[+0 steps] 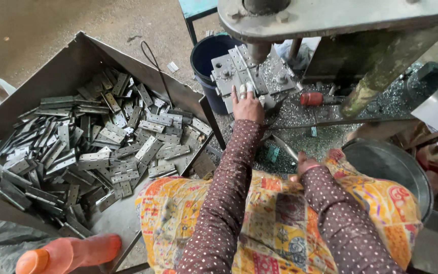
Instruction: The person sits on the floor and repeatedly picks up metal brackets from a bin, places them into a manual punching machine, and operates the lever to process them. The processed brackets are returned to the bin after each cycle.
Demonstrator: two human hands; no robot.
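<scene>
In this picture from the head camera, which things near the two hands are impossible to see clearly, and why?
- Head view: the left hand lies on the metal fixture; its fingertips hide what they touch.
- Head view: the right hand is curled by a thin lever; whether it holds the lever is unclear.
- Head view: the press is cut off by the top edge.
- Head view: the bottom of the hinge tray is covered by hinges.

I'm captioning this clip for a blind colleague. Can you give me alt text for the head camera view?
A seated person's left hand presses a metal hinge under a drill press, while the right hand grips a lever near the lap. A metal bin of grey hinges sits to the left.
</scene>
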